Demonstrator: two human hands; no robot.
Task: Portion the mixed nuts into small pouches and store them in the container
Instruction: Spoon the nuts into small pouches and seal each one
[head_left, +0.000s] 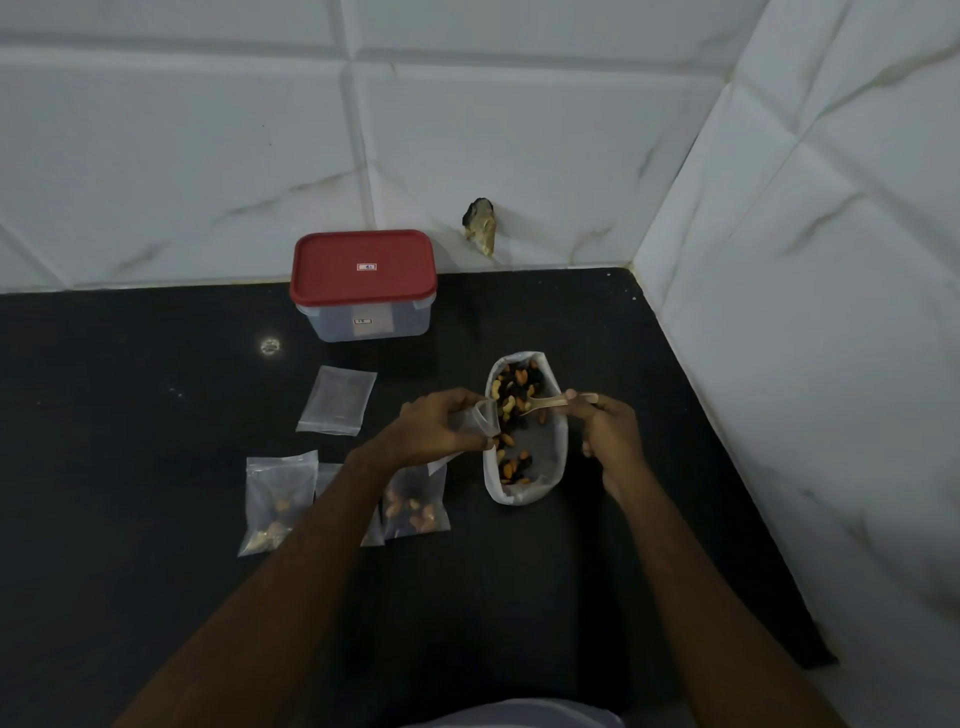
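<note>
On my feed, the thing farthest left on the black table (156, 415) is a filled pouch (280, 501). It lies flat at about 8 o'clock from the left hand (441, 426), with its long axis running roughly 12 to 6. A second filled pouch (415, 504) lies just right of the left forearm, at that hand's 6 o'clock. A third one between them is mostly hidden behind the arm. A small stack of empty pouches (336, 400) sits at the hand's 10 o'clock, long axis leaning toward 1 o'clock. Farther back, at 11 o'clock against the tiled wall (208, 156), stands the container (369, 322) with its red lid (363, 265) on, long side running 9 to 3.

The left hand pinches an open pouch (480, 418) between thumb and fingers. The pouch's mouth faces 3 o'clock, right at the left rim of the bag of nuts (519, 500). The bag stands just beside the hand at its 3 o'clock, rim rolled down, long axis 12 to 6, with mixed nuts (511, 467) inside. A spoon (550, 402) crosses the bag's upper half. Its handle is at 3 o'clock and its bowl points to about 9, into the nuts and toward the pouch mouth. The right hand (610, 431), at the bag's 3 o'clock, pinches the spoon handle with thumb and forefinger, and its other fingers are curled.
</note>
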